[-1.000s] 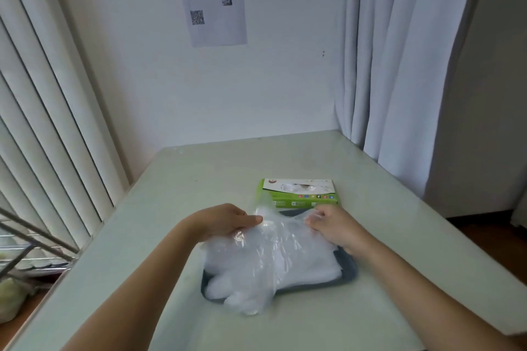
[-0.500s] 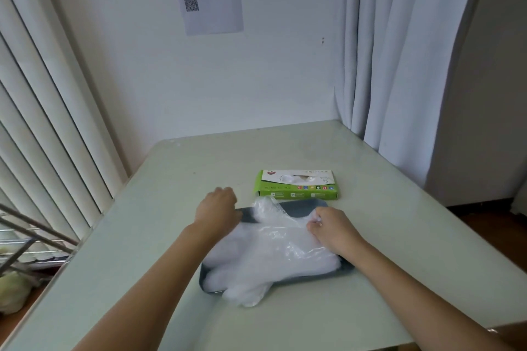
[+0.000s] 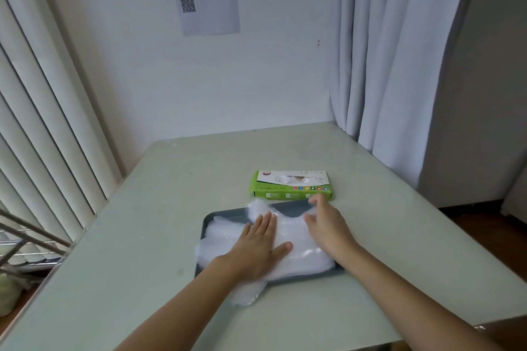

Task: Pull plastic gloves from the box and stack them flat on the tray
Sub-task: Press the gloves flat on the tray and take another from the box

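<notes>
A pile of clear plastic gloves (image 3: 302, 253) lies on a dark grey tray (image 3: 225, 215) in the middle of the table. Its near end hangs over the tray's front rim. My left hand (image 3: 258, 246) presses flat on the pile with straight fingers. My right hand (image 3: 328, 225) rests on the pile's far right part, fingers loosely bent, holding nothing that I can make out. The green and white glove box (image 3: 292, 188) lies flat just behind the tray, touched by neither hand.
The pale green table (image 3: 159, 236) runs to the white wall at the back. Vertical blinds hang at the left, a grey curtain (image 3: 399, 65) at the right. A metal rack (image 3: 25, 239) stands below the table's left edge.
Both hands let go of the glove they held up and laid it on the pile. My left hand went from a curled grip to flat on the gloves.
</notes>
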`<state>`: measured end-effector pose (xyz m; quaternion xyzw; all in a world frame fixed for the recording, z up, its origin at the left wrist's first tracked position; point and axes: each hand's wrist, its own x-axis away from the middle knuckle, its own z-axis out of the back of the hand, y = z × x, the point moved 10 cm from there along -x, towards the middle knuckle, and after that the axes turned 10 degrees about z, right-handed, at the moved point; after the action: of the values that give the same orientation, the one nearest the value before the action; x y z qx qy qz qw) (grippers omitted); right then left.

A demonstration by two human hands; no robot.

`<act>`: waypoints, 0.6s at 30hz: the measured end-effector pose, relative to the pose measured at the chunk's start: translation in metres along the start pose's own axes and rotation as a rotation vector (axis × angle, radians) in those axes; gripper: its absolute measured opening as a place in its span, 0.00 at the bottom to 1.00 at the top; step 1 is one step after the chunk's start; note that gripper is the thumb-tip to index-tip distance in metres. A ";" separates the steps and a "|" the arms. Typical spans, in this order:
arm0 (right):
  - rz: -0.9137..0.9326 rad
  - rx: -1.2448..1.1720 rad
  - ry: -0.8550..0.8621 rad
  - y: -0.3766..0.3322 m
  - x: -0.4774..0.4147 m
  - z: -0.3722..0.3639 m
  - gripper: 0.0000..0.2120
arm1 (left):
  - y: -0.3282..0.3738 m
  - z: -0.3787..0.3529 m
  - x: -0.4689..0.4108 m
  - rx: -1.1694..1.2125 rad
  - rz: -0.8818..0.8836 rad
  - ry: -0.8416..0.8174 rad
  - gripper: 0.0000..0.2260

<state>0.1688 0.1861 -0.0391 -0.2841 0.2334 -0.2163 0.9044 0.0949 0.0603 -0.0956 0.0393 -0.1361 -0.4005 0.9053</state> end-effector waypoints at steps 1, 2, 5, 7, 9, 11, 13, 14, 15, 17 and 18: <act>0.076 -0.054 0.127 -0.011 0.003 0.011 0.14 | 0.000 0.000 0.001 -0.001 0.000 0.004 0.34; 0.166 -0.091 0.218 -0.023 0.007 0.018 0.16 | 0.001 0.000 0.002 -0.003 0.000 0.012 0.35; 0.268 -0.140 0.044 -0.050 0.018 -0.007 0.20 | 0.003 0.002 0.004 -0.031 0.006 0.030 0.35; 0.248 -0.151 -0.248 -0.055 0.028 -0.045 0.23 | 0.004 0.002 0.005 -0.053 0.009 0.029 0.33; 0.255 -0.111 -0.431 -0.057 0.035 -0.064 0.23 | 0.001 0.002 0.006 -0.071 0.029 0.037 0.31; 0.261 0.029 -0.536 -0.050 0.034 -0.072 0.24 | -0.006 0.001 0.009 -0.074 0.078 0.037 0.32; 0.251 0.169 -0.608 -0.037 0.034 -0.076 0.26 | -0.018 0.000 0.014 -0.042 0.143 0.032 0.36; 0.242 0.209 -0.625 -0.031 0.034 -0.077 0.27 | -0.024 0.000 0.017 -0.023 0.176 0.028 0.38; 0.237 0.233 -0.635 -0.027 0.034 -0.076 0.29 | -0.030 0.000 0.019 -0.012 0.203 0.020 0.40; 0.245 0.289 -0.673 -0.018 0.036 -0.076 0.34 | -0.040 -0.003 0.023 -0.012 0.253 -0.011 0.42; 0.253 0.327 -0.692 -0.014 0.035 -0.075 0.37 | -0.045 -0.003 0.025 -0.026 0.278 -0.024 0.43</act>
<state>0.1525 0.1261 -0.0956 -0.1615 -0.0895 -0.0292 0.9824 0.0796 0.0115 -0.1011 0.0035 -0.1459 -0.2733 0.9508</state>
